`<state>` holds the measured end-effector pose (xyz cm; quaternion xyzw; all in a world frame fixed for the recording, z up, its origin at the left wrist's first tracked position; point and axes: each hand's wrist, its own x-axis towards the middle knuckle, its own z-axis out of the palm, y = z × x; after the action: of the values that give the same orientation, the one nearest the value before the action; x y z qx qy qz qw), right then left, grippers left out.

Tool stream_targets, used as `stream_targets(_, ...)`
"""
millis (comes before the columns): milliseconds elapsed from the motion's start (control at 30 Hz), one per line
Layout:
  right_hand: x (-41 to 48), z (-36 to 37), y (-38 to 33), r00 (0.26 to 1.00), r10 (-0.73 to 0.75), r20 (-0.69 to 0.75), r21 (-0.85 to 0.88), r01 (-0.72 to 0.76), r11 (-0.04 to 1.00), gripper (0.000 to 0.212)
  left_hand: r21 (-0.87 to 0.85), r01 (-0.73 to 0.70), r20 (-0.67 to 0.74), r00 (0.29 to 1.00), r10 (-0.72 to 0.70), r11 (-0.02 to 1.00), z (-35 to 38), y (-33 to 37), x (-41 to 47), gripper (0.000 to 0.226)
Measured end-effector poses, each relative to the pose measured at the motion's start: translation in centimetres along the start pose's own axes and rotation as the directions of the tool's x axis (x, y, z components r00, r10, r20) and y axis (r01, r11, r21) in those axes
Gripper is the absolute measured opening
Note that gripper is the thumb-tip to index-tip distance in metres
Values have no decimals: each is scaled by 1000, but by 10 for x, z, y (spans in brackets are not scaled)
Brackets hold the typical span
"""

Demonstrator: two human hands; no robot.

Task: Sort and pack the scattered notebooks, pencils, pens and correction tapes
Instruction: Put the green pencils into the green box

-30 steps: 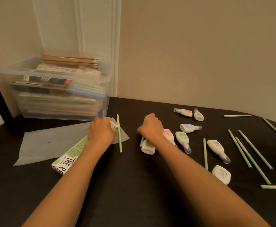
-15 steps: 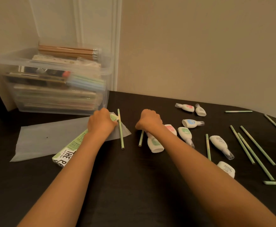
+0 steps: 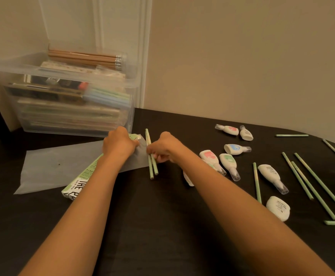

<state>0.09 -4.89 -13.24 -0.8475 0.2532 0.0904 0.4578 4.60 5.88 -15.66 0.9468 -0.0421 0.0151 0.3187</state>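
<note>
My left hand [image 3: 118, 145] grips the far end of a green-and-white pencil box [image 3: 79, 181] that lies on a translucent sheet [image 3: 63, 166]. My right hand [image 3: 163, 147] pinches two green pencils [image 3: 151, 164] lying side by side just right of the box. Several white correction tapes lie to the right, among them a pink-labelled correction tape [image 3: 209, 156] and a green-labelled correction tape [image 3: 228, 161]. More green pencils [image 3: 309, 176] are scattered at the far right.
A clear plastic bin [image 3: 67, 96] at the back left holds stacked notebooks, pens and a pack of wooden pencils [image 3: 87, 58] on top. The black table [image 3: 162, 226] curves away at the right edge. A wall stands close behind.
My right hand left the correction tapes and moved left, bringing a second green pencil beside the first one near the box. My left hand stayed on the box end.
</note>
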Motion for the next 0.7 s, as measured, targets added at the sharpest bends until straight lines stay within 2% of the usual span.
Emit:
stream_targets(100, 3, 9, -1, 999, -25, -21, -80, 23, 997, 23, 6, 8, -1, 1000, -8, 1000, 0, 0, 0, 47)
stream_targets(200, 4, 8, -2, 998, -59, -38, -141, 53, 989, 21, 10, 8, -2, 1000, -8, 1000, 0, 0, 0, 47)
stream_targets(267, 1, 4, 1, 997, -69, -28, -110, 66, 992, 16, 10, 3, 14, 1000, -4, 1000, 0, 0, 0, 48)
stream_targets(333, -3, -5, 6, 994, -95, -54, -39, 93, 995, 9, 1, -4, 42, 999, 4, 1000, -3, 1, 1, 51)
stream_targets(400, -12, -17, 14, 988, -114, -100, 57, 120, 991, 11, -16, -7, 89, 996, 9, 1000, -7, 3, -1, 55)
stream_targets(500, -28, -43, 32, 983, -107, -150, 268, 145, 952, 14, -35, -98, 191, 976, 103, 995, -10, 16, -10, 57)
stream_targets(600, -46, -70, 53, 973, -75, -219, 526, 182, 831, 12, -24, -240, 297, 925, 236, 970, -12, 36, -30, 58)
stream_targets(700, -62, -92, 77, 940, -17, -339, 664, 253, 704, 13, -2, -372, 349, 869, 349, 928, -12, 54, -56, 60)
